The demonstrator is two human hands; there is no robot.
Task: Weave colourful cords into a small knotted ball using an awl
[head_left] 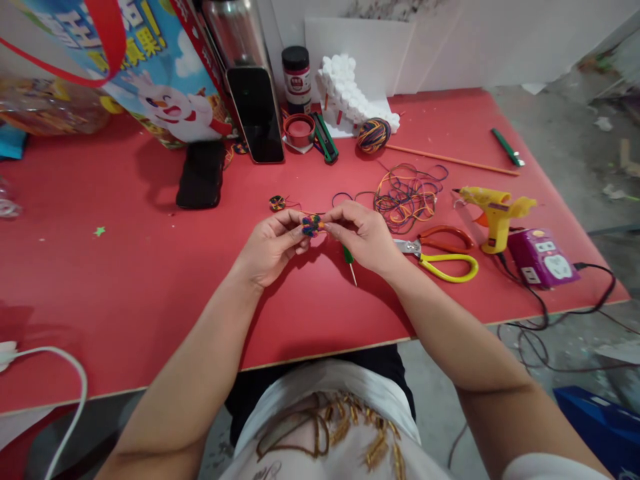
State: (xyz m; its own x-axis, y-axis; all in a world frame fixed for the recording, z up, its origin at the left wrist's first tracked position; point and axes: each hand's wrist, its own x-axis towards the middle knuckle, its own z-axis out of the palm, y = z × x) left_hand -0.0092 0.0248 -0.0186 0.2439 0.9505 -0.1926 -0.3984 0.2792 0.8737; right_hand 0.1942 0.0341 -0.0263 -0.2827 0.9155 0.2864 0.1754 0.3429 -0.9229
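Between my two hands is a small multicoloured knotted yarn piece (312,225), dark blue, pink and orange. My left hand (275,245) pinches its left side with thumb and forefinger. At its right edge, the thumb and forefinger of my right hand (363,233) are pressed together on it. A green-handled tool with a thin metal shaft (350,263) lies under my right hand, partly hidden. Just beyond my left fingers rests a similar small yarn piece (277,203). A loose tangle of multicoloured yarn (406,197) lies beyond my right hand.
Right of my hands lie scissors (447,257) with red and yellow handles, a yellow glue gun (496,212) and a purple power socket (544,259). At the back are a yarn ball (373,135), a green cutter (326,139), a leaning phone (256,117) and a metal bottle (235,33).
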